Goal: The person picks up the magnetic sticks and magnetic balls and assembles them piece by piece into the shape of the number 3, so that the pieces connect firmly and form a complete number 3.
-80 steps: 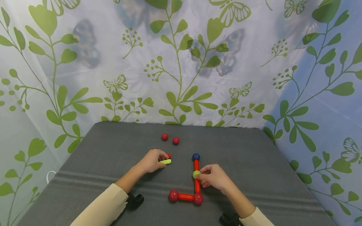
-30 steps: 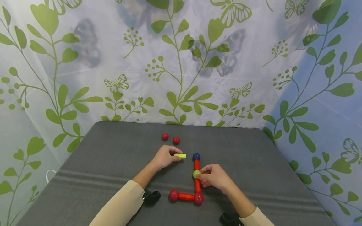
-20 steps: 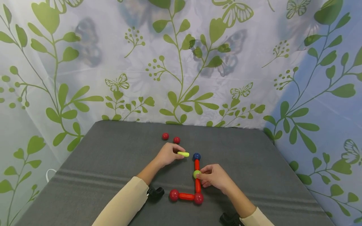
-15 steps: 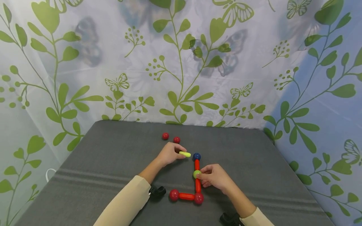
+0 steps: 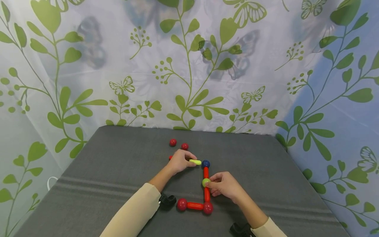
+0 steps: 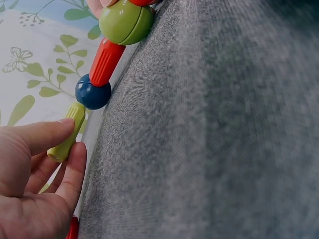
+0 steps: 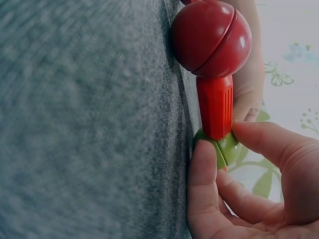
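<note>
Closest up you've got two cream sleeves (image 5: 134, 212) with a black gadget (image 5: 167, 199) at each wrist. Just past that, on the near side of both hands, a crosswise red rod (image 5: 195, 206) lies on the grey desk (image 5: 260, 164) between an end red ball (image 5: 182, 204) and a corner red ball (image 5: 208, 208). From the corner a near red rod (image 5: 207, 196) runs to a green ball (image 5: 205, 182), and the right hand (image 5: 225, 186) has that ball pinched from its right side. Beyond those fingertips a far red rod (image 5: 206, 172) carries on to a blue ball (image 5: 206, 163).

The left hand (image 5: 179, 162), farther out than the right one and over to its left, is pinching a yellow-green rod (image 5: 195, 162) between thumb and fingers. Its tip is right beside the blue ball, honestly can't tell if they touch. Some red piece (image 5: 170, 158) pokes out behind the left hand, mostly hidden. Past that hand sit two loose red balls (image 5: 173, 142), near each other. Way at the back hangs a leafy butterfly curtain (image 5: 189, 65).
</note>
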`<action>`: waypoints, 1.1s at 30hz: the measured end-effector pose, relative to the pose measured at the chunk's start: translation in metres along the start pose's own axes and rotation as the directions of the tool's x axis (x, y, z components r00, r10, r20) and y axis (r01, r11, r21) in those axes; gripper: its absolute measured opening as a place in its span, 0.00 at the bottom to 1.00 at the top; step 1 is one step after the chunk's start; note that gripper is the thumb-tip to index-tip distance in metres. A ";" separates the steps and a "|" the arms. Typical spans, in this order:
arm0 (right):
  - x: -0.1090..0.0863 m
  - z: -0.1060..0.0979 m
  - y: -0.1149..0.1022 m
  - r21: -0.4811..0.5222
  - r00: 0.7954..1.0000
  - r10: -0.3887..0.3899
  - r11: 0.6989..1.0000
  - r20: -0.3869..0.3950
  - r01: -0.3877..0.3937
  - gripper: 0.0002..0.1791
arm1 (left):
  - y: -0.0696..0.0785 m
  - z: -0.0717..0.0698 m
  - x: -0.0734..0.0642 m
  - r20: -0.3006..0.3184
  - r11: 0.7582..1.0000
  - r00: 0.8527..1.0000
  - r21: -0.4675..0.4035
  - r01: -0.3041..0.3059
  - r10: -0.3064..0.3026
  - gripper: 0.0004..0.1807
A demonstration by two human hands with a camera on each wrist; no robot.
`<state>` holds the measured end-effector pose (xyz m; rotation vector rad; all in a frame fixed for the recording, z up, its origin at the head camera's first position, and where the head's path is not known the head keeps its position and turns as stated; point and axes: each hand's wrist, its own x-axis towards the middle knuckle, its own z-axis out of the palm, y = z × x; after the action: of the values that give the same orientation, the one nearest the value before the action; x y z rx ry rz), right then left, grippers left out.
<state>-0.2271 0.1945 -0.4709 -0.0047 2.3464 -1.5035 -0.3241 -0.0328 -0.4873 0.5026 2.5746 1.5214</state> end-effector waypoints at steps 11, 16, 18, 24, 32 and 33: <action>-0.001 0.000 -0.002 -0.008 1.000 0.003 1.000 0.005 -0.003 0.21 | -0.003 0.005 0.006 0.016 0.999 1.000 -0.028 0.026 -0.026 0.08; 0.000 -0.001 -0.002 -0.007 1.000 0.007 1.000 0.007 -0.007 0.22 | -0.003 0.005 0.007 0.021 0.999 0.999 -0.037 0.028 -0.028 0.08; 0.001 -0.001 -0.002 -0.009 1.000 0.009 1.000 0.006 -0.009 0.22 | -0.003 0.005 0.008 0.022 0.999 0.999 -0.033 0.026 -0.026 0.08; 0.001 -0.001 -0.001 -0.013 1.000 0.008 1.000 0.006 -0.008 0.21 | -0.003 0.006 0.009 0.020 1.000 1.000 -0.017 0.013 -0.012 0.08; 0.002 -0.001 -0.001 -0.014 1.000 -0.020 1.000 -0.001 0.020 0.22 | -0.003 0.006 0.008 0.023 1.000 1.000 -0.020 0.016 -0.015 0.08; 0.001 -0.001 -0.002 -0.017 1.000 -0.030 0.999 -0.008 0.029 0.22 | -0.003 0.006 0.008 0.024 1.000 1.000 -0.019 0.015 -0.015 0.08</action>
<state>-0.2287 0.1945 -0.4691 -0.0379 2.3753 -1.4995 -0.3308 -0.0266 -0.4919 0.4954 2.5375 1.5247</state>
